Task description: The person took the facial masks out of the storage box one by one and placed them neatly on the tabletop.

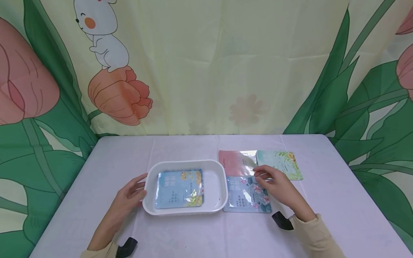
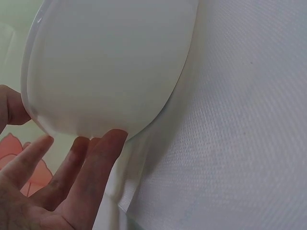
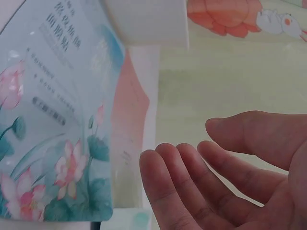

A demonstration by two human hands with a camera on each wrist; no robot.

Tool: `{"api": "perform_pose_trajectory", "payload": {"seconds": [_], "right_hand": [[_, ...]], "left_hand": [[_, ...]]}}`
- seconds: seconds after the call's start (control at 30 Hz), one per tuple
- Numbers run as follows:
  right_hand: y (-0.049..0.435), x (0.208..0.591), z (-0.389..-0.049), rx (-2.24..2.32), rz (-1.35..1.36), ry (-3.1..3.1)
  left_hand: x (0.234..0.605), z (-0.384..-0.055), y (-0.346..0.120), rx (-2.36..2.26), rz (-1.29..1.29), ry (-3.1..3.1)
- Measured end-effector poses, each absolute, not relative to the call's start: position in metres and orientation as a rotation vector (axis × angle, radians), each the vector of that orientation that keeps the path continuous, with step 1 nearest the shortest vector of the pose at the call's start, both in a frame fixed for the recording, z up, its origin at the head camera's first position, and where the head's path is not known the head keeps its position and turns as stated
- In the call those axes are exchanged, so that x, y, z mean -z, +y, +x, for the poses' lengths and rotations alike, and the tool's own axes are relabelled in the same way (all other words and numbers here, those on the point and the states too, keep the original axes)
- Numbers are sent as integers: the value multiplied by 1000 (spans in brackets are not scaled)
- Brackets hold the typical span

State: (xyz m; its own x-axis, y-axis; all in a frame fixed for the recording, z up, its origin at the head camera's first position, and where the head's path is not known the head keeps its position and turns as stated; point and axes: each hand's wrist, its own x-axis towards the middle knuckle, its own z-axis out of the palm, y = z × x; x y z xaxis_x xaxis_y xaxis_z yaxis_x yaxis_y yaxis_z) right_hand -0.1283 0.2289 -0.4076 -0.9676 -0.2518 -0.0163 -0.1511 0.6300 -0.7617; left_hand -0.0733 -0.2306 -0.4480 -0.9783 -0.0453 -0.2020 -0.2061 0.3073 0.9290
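Observation:
A white tray [image 1: 215,193] stands on the table with a blue sheet mask packet [image 1: 175,190] lying over another packet inside it. At the tray's left end, my left hand [image 1: 129,196] touches the outer wall with its fingertips; in the left wrist view the fingers [image 2: 91,177] spread along that wall [image 2: 110,72]. My right hand [image 1: 275,184] hovers with loosely bent fingers and nothing in them. Below it is a blue packet with lotus flowers [image 1: 246,195], also large in the right wrist view. Behind lie a pink and silver packet [image 1: 237,162] and a green leafy packet [image 1: 279,163].
A white cloth covers the table [image 1: 113,161]. The lotus packet's left edge meets the tray's right side. At the back hangs a curtain [image 1: 200,71] printed with tulips and a white animal. Each wrist carries a black strap end [image 1: 283,220].

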Motion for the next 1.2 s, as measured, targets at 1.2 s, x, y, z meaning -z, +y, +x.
{"api": "perform_pose_trajectory", "payload": {"seconds": [1.2], "right_hand": [[145,397,-123,1452,-556,2509]], "left_hand": [[449,-73,-230,-1714,-253,2455]]}}
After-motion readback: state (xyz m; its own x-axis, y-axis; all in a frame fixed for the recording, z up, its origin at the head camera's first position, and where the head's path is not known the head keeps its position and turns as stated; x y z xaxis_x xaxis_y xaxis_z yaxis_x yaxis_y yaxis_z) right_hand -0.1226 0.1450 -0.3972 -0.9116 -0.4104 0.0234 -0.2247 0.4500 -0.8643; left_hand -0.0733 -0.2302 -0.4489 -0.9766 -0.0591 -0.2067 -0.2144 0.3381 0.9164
